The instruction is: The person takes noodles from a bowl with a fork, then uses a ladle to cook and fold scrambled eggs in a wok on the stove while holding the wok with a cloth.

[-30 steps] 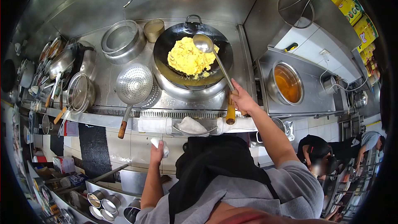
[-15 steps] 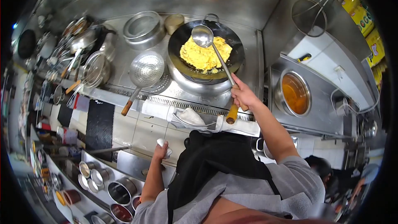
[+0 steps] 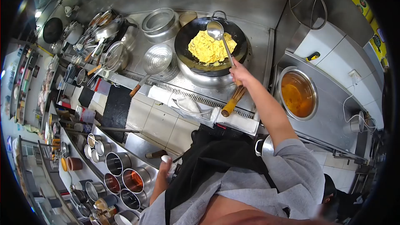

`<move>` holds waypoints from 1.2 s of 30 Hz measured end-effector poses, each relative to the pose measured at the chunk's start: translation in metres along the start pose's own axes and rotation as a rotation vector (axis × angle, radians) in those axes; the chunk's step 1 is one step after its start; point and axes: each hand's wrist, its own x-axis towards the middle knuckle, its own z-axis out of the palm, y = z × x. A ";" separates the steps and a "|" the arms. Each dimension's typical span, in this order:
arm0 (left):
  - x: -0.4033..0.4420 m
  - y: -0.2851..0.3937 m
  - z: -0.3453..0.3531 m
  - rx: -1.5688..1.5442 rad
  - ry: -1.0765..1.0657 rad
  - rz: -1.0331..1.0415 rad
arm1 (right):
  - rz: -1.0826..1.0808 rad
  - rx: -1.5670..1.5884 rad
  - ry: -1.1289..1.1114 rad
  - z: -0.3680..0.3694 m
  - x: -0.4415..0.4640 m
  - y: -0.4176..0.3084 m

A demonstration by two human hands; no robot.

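Right hand (image 3: 241, 74) grips ladle (image 3: 215, 30) by its handle, other end at upper edge of egg (image 3: 208, 49) in wok (image 3: 182, 43), upper centre. Left hand (image 3: 165, 168), lower left of centre, holds white cloth (image 3: 166, 158).

A grey short-sleeved top (image 3: 300, 166) is worn, its loose fabric creased across the chest. The waist is covered by a black apron (image 3: 214, 154), gathered in folds and continued by a narrow black strap (image 3: 271, 180). The left hand (image 3: 164, 168) and right hand (image 3: 240, 74) are ungloved.
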 end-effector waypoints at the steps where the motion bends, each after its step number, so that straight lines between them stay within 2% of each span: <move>1: -0.011 -0.006 0.001 0.028 0.026 -0.034 | 0.054 -0.040 -0.028 -0.008 -0.002 -0.008; 2: 0.031 -0.064 0.001 0.066 -0.002 0.012 | -0.038 -0.174 -0.004 -0.012 0.007 -0.002; 3: 0.013 -0.065 -0.002 0.222 0.069 -0.008 | -0.133 -0.307 0.024 -0.014 0.018 0.003; 4: 0.016 -0.086 -0.002 0.315 0.103 0.029 | -0.142 -0.301 0.022 -0.012 0.017 -0.002; 6: -0.062 -0.042 -0.003 0.158 0.038 -0.103 | -0.092 -0.102 -0.024 -0.001 0.010 -0.009; 7: -0.069 -0.043 -0.002 0.132 0.042 -0.125 | -0.092 -0.097 -0.026 0.004 0.009 -0.012; 9: -0.075 -0.050 -0.001 0.052 0.010 -0.235 | 0.019 0.131 -0.115 0.008 0.011 -0.021; 10: -0.070 -0.060 -0.001 0.000 -0.029 -0.321 | -0.042 0.106 -0.089 0.011 0.032 -0.006; 11: -0.061 -0.073 0.000 0.003 -0.029 -0.313 | -0.047 0.108 -0.084 0.015 0.028 -0.007; 13: -0.047 -0.098 0.002 -0.081 0.019 -0.227 | -0.139 -0.144 0.044 0.033 0.016 -0.009; 14: -0.059 -0.088 0.002 -0.085 0.021 -0.233 | -0.133 -0.008 -0.012 0.035 0.014 -0.004; 15: -0.075 -0.064 0.002 -0.092 0.031 -0.219 | -0.133 -0.012 -0.019 0.034 0.011 -0.005; 17: -0.092 -0.024 0.005 -0.103 0.045 -0.207 | -0.019 0.205 -0.121 0.031 0.006 -0.008; 18: -0.092 -0.013 0.004 -0.012 0.006 -0.150 | -0.022 0.208 -0.124 0.031 0.008 -0.008; 20: -0.078 -0.010 -0.003 0.103 -0.100 -0.079 | -0.042 -0.086 -0.046 0.032 0.008 -0.008; 21: -0.071 -0.008 -0.006 0.157 -0.149 -0.039 | -0.043 -0.078 -0.045 0.034 0.005 -0.006; 23: -0.065 0.005 -0.005 0.132 -0.099 -0.147 | -0.103 -0.023 -0.067 0.035 -0.022 -0.008; 24: -0.056 -0.001 -0.005 0.052 -0.138 -0.092 | -0.025 0.129 -0.156 0.030 -0.037 -0.019; 25: -0.040 0.000 -0.006 0.049 -0.141 -0.091 | -0.025 0.125 -0.155 0.028 -0.033 -0.017; 27: -0.025 0.000 -0.009 0.336 -0.207 -0.011 | 0.101 0.329 -0.260 0.027 -0.027 -0.001; 29: -0.011 -0.003 -0.007 0.353 -0.222 0.011 | 0.139 0.355 -0.253 0.029 -0.021 0.014; 31: 0.023 -0.011 -0.006 0.309 -0.358 0.108 | -0.170 -0.320 -0.018 0.035 -0.018 0.027; 32: 0.015 0.005 -0.004 0.247 -0.302 -0.010 | -0.154 -0.392 -0.003 0.034 -0.041 0.010; 33: 0.027 0.001 -0.005 0.249 -0.306 -0.004 | -0.156 -0.393 0.004 0.030 -0.062 -0.001; 35: 0.054 -0.010 -0.002 0.215 -0.208 0.217 | -0.021 -0.002 -0.146 0.020 -0.093 -0.008; 36: 0.061 -0.009 0.000 0.216 -0.223 0.219 | 0.003 0.068 -0.168 0.019 -0.098 0.002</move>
